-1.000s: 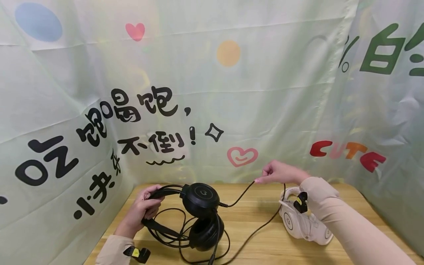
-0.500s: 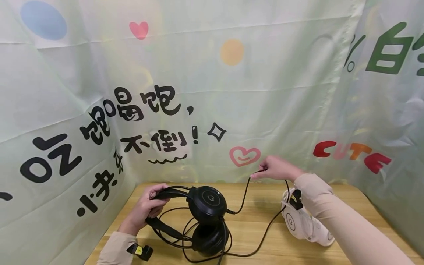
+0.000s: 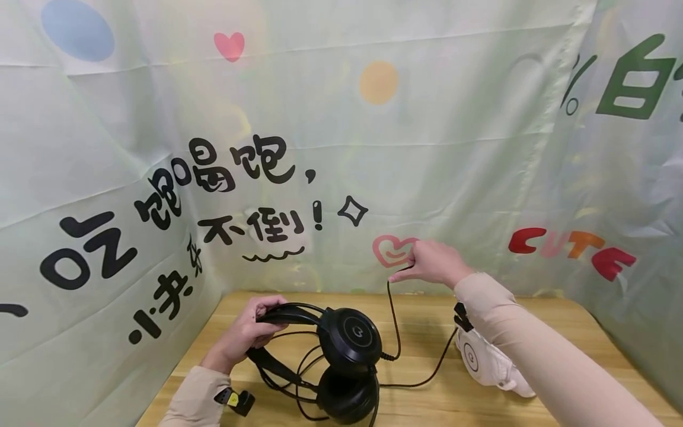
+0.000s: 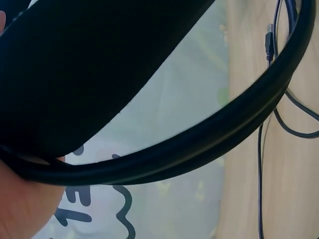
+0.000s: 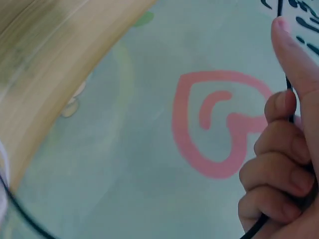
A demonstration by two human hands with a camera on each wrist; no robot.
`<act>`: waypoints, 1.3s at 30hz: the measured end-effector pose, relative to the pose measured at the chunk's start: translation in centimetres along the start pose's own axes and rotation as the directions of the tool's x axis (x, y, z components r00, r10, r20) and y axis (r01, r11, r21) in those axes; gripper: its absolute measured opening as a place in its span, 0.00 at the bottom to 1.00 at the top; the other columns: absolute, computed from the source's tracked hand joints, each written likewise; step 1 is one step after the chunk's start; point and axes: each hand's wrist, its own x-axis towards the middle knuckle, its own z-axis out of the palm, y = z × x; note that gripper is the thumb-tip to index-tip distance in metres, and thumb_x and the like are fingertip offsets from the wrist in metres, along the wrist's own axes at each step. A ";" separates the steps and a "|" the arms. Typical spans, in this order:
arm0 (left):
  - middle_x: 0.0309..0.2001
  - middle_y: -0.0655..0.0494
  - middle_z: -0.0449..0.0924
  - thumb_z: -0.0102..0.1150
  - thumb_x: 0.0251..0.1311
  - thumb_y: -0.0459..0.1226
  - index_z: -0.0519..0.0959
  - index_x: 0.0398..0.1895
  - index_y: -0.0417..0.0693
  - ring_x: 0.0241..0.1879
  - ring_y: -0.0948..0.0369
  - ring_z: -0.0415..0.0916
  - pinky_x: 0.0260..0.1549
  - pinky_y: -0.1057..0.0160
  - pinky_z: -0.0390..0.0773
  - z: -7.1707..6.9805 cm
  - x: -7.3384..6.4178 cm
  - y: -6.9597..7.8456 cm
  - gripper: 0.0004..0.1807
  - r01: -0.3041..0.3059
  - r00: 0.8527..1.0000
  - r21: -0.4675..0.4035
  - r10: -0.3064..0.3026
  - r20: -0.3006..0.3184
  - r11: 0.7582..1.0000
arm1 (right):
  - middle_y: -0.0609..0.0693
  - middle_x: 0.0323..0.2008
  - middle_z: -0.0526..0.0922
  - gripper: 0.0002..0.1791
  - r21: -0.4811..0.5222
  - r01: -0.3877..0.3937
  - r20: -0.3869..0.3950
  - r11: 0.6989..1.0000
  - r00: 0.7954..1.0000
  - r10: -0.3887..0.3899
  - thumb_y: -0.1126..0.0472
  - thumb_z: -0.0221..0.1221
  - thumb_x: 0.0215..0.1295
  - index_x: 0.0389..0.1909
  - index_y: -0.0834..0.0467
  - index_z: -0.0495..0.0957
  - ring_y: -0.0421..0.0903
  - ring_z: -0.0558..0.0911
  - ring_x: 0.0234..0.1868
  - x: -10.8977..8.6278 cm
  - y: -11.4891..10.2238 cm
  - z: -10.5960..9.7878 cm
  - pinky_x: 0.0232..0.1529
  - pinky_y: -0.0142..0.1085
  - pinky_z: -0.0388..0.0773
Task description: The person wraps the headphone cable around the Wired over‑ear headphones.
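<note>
A pair of black over-ear headphones (image 3: 349,338) is held up over the table by my left hand (image 3: 248,329), whose fingers grip the headband (image 4: 199,134). Its two ear cups hang to the right, one above the other. My right hand (image 3: 434,262) is raised in front of the back curtain, fingers curled round the black cable (image 3: 395,320) with the thumb extended along it. From the ear cup the cable rises to this hand, and more of it drops from the palm in the right wrist view. Loose cable loops lie under the headphones; a USB plug (image 4: 269,45) shows in the left wrist view.
White headphones (image 3: 488,362) lie at the right of the wooden table (image 3: 427,409), partly hidden behind my right forearm. A printed curtain (image 3: 453,148) encloses the table at the back and both sides.
The headphones and my left hand have shifted slightly right in view. My right hand has moved left and up, its grip further along the cable, and the loose cable on the table has drawn in.
</note>
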 end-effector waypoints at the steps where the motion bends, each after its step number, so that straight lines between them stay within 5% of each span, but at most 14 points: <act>1: 0.24 0.62 0.71 0.55 0.67 0.24 0.76 0.44 0.32 0.11 0.61 0.51 0.07 0.69 0.54 0.1 0.1 0.0 0.05 0.009 1.000 0.009 -0.009 -0.002 1.000 | 0.38 0.14 0.56 0.40 -0.030 -0.012 -0.010 0.999 1.000 0.011 0.25 0.75 0.49 0.11 0.45 0.59 0.38 0.57 0.20 0.2 -0.4 0.0 0.24 0.35 0.55; 8: 0.26 0.61 0.74 0.59 0.66 0.27 0.79 0.46 0.35 0.14 0.69 0.57 0.09 0.71 0.58 0.8 0.9 0.1 0.08 0.031 0.999 0.085 -0.032 0.009 0.996 | 0.38 0.15 0.61 0.42 -0.171 -0.034 -0.020 0.985 0.999 0.031 0.16 0.71 0.41 0.11 0.45 0.61 0.40 0.67 0.20 0.8 -2.6 0.0 0.22 0.36 0.67; 14: 0.28 0.62 0.76 0.61 0.65 0.28 0.80 0.46 0.35 0.16 0.72 0.59 0.10 0.71 0.58 1.5 1.6 0.1 0.08 0.004 0.999 0.135 -0.010 0.042 0.991 | 0.39 0.16 0.60 0.36 -0.188 0.019 0.026 0.982 1.000 -0.014 0.24 0.76 0.45 0.14 0.45 0.66 0.40 0.64 0.22 1.2 -4.2 0.2 0.26 0.36 0.64; 18: 0.28 0.63 0.77 0.63 0.65 0.29 0.81 0.44 0.36 0.17 0.73 0.61 0.11 0.70 0.59 2.0 2.1 0.1 0.07 0.013 0.999 0.172 -0.021 0.046 0.985 | 0.41 0.23 0.70 0.33 -0.254 0.063 -0.010 0.965 0.998 -0.067 0.27 0.78 0.43 0.21 0.47 0.73 0.42 0.70 0.24 1.3 -5.7 0.3 0.27 0.38 0.68; 22: 0.30 0.62 0.78 0.64 0.65 0.30 0.83 0.42 0.38 0.23 0.71 0.65 0.19 0.69 0.67 2.5 2.6 -0.2 0.06 0.012 0.999 0.210 -0.021 0.045 0.978 | 0.44 0.24 0.77 0.32 -0.348 0.128 -0.030 0.929 0.989 -0.148 0.28 0.79 0.42 0.20 0.48 0.75 0.44 0.75 0.23 1.5 -7.9 0.4 0.21 0.41 0.72; 28: 0.37 0.63 0.84 0.65 0.64 0.29 0.85 0.43 0.42 0.34 0.67 0.77 0.42 0.64 0.78 2.9 3.0 -0.5 0.06 0.035 0.999 0.254 -0.041 0.019 0.967 | 0.40 0.13 0.67 0.34 -0.475 0.231 -0.046 0.849 0.957 -0.286 0.29 0.81 0.40 0.13 0.47 0.71 0.41 0.66 0.17 1.4 -11.5 0.2 0.15 0.36 0.61; 33: 0.37 0.64 0.84 0.65 0.64 0.30 0.85 0.43 0.42 0.35 0.66 0.78 0.42 0.64 0.78 3.2 3.1 -0.4 0.06 0.088 0.996 0.254 -0.085 -0.020 0.963 | 0.41 0.13 0.67 0.33 -0.541 0.286 -0.074 0.791 0.921 -0.383 0.27 0.80 0.39 0.15 0.46 0.74 0.40 0.65 0.15 0.7 -13.4 0.3 0.13 0.35 0.57; 39: 0.37 0.61 0.85 0.66 0.65 0.31 0.84 0.41 0.42 0.33 0.65 0.77 0.40 0.65 0.78 3.5 3.1 -0.5 0.04 0.134 0.991 0.259 -0.123 -0.059 0.957 | 0.41 0.15 0.73 0.27 -0.572 0.326 -0.053 0.753 0.901 -0.431 0.31 0.81 0.42 0.21 0.46 0.81 0.40 0.67 0.15 0.2 -14.7 0.3 0.15 0.35 0.72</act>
